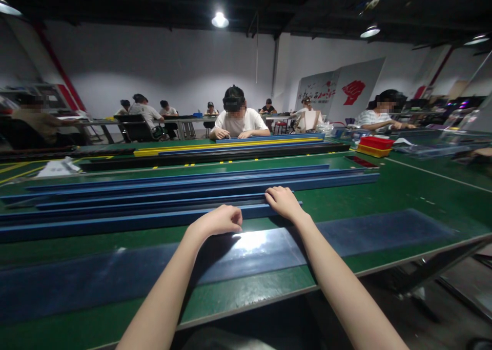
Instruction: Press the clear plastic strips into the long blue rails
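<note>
Several long blue rails (184, 186) lie side by side across the green table (403, 196). My left hand (220, 220) is curled into a loose fist and rests at the near edge of the nearest blue rail (115, 223). My right hand (282, 201) lies over the right end of that nearest rail, fingers bent down over its top. A glossy dark blue mat (365, 234) runs along the table's front, under both forearms.
More rails, blue, yellow and black (230, 147), lie farther back in front of a seated person (238, 122). A red tray on a yellow one (374, 146) stands at the right. Other people sit at tables behind. The table's front edge is close to me.
</note>
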A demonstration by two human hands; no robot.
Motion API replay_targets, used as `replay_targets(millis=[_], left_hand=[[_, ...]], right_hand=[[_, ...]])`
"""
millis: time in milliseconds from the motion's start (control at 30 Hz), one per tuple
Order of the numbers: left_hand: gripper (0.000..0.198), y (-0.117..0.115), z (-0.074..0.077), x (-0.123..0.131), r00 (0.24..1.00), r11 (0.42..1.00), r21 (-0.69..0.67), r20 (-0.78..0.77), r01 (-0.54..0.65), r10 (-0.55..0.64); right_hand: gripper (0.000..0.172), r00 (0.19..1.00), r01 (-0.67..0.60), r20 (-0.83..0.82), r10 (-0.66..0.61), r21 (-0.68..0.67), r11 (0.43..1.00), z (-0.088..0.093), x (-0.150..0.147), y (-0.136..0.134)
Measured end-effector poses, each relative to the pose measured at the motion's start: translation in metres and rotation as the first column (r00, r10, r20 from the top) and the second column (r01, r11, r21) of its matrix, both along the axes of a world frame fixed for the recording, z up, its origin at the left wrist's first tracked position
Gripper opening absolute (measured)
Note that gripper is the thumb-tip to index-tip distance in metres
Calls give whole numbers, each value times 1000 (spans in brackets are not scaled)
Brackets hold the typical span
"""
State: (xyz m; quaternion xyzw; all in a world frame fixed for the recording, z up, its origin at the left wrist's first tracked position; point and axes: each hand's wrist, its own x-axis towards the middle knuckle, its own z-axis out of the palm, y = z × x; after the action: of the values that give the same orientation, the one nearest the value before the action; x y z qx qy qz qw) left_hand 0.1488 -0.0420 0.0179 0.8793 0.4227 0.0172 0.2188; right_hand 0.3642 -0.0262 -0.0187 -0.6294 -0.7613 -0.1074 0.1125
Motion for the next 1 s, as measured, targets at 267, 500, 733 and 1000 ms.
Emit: replay_targets(millis=[267,500,733,1000], left_hand=[[30,2,-6,-2,982,995,-89,-189,-40,22],[28,6,-13,0,973,998,-55,-229,-38,24],[18,17,-23,-1,989,985,-166,-144,-38,14],[14,23,-30,-4,997,977,-213,-73,-10,-5]], right_hand=[[34,1000,-7,-9,7,10,1000,-2,1,1],[34,1000,-1,-12,1,-4,1000,0,0,1],[34,1000,-10,-8,10,0,1000,-1,1,2],[33,1000,-6,-10,7,8,1000,-3,2,3]])
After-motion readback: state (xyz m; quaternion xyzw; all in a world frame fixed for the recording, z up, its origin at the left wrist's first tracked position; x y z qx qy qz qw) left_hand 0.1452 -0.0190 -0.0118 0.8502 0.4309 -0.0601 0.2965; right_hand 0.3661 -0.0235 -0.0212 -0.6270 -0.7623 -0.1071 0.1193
